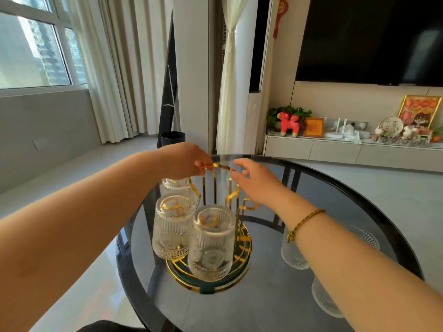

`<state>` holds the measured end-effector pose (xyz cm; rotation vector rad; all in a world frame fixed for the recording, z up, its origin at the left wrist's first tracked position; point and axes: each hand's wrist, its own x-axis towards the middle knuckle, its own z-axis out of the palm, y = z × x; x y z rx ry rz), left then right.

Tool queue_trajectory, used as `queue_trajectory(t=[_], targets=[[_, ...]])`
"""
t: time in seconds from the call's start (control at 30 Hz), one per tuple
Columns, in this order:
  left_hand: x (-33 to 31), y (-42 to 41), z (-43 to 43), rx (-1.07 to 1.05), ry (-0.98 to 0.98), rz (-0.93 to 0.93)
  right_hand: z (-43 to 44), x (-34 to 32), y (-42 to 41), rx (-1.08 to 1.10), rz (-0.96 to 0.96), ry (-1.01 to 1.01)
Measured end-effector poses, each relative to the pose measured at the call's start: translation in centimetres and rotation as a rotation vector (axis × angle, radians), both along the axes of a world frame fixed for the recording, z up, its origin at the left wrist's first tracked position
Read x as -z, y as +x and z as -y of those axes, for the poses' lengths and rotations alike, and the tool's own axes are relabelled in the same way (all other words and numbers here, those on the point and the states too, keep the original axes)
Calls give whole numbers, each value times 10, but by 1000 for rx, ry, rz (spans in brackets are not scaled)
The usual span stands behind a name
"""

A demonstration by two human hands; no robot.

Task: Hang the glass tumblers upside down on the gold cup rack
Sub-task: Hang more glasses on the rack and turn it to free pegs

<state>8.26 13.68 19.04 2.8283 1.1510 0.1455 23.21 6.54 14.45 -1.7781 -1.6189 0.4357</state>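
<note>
The gold cup rack (217, 188) stands on a round dark glass table (335, 188). Three ribbed glass tumblers hang upside down on it: one at the front (211, 243), one to its left (173, 226), one behind (176, 185). My left hand (184, 160) pinches the rack's gold top handle. My right hand (254, 179) has its fingers spread at the other end of the handle, touching it or just off it. Three more tumblers stand on the table to the right, partly hidden by my right arm: one (293, 252), one farther back (364, 236), one nearer (323, 300).
The table's dark rim (374, 209) curves round the right side. Beyond it lie a pale floor, a black bin (173, 138), curtains and a low TV cabinet with ornaments (335, 140).
</note>
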Motion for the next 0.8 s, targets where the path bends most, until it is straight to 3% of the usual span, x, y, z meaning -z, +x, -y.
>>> queue_trajectory(t=[0.37, 0.53, 0.67, 0.8], targets=[[9, -15, -14, -301, 146, 169, 0, 6, -18, -31, -76, 52], [18, -9, -6, -375, -184, 428, 5, 10, -17, 27, -149, 169], [14, 11, 9, -455, -305, 382, 6, 14, -22, 66, -152, 204], [13, 28, 20, -477, -245, 314, 14, 17, -24, 43, -118, 200]])
